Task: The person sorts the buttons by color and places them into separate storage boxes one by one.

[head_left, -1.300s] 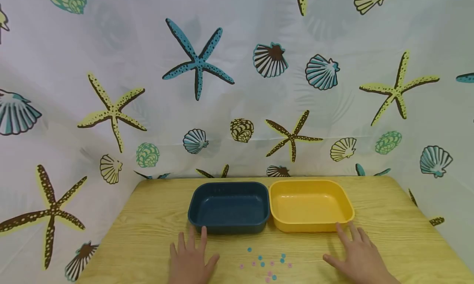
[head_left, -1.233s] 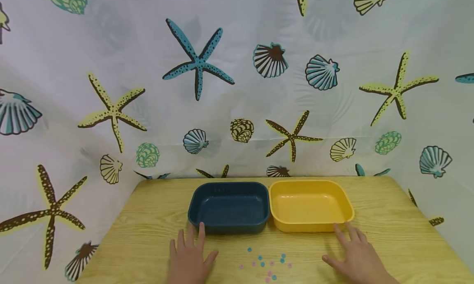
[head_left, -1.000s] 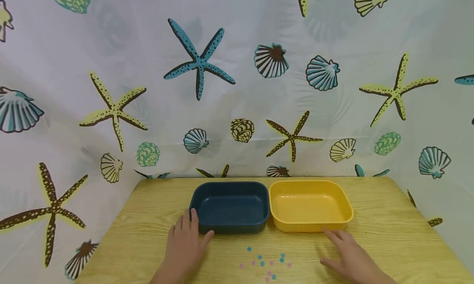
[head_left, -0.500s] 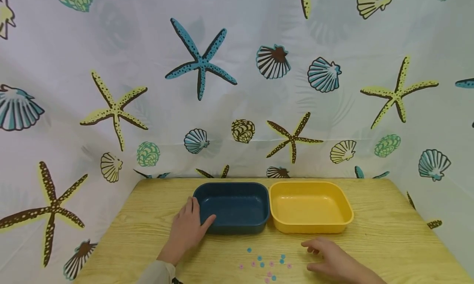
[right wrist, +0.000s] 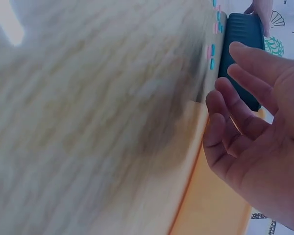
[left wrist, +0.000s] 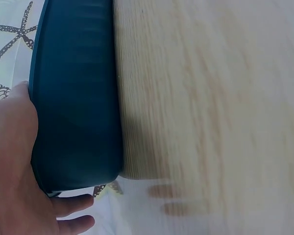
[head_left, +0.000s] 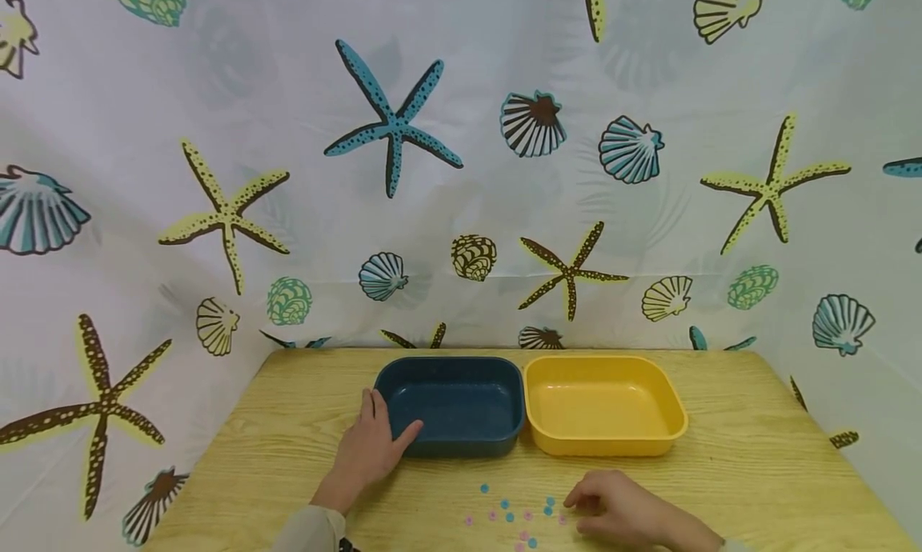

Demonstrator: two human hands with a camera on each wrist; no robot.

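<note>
At the left end of the dark blue tray (head_left: 461, 448) my left hand (head_left: 367, 452) rests, fingers along the outer side and thumb across the front corner. In the left wrist view two straight fingers (left wrist: 74, 205) reach past the end of the tray (left wrist: 78, 98). My right hand (head_left: 623, 508), loosely bent and holding nothing, hovers over the table beside several small blue discs (head_left: 510, 518) and pink discs (head_left: 493, 515). Its fingertips overlap the rightmost pink disc in the head view. Space shows between thumb and fingers (right wrist: 215, 127) in the right wrist view.
A yellow tray (head_left: 612, 446) stands directly right of the blue one, sides together. Both sit on a wood-grain table (head_left: 749, 440). Behind and beside it hangs a white cloth (head_left: 461, 192) printed with starfish and shells.
My left hand has moved up and left from the front of the blue tray to its left corner. The right hand has moved down and left from the yellow tray towards the discs, fingers bending.
</note>
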